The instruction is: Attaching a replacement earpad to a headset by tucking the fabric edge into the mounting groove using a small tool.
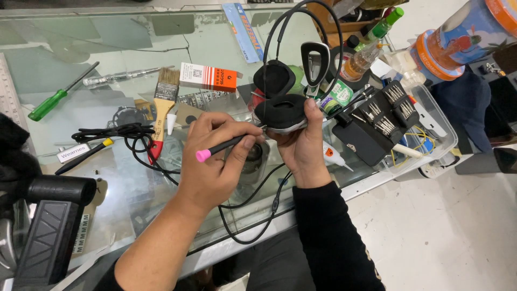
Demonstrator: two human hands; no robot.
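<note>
From the head view we pinch a pink-capped black tool (221,146) in our left hand (212,161), its tip at the headphone earcup (280,112) that our right hand (301,143) grips over the glass table (81,32), with a paintbrush (163,105) left and a bit case (379,121) right.

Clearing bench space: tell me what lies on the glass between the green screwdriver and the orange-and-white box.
In the head view, a clear-handled screwdriver lies between the green screwdriver and the orange-and-white box, and a paintbrush.

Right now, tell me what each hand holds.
Left hand: closed on a black screwdriver with a pink end.
Right hand: closed on the headphones.
</note>
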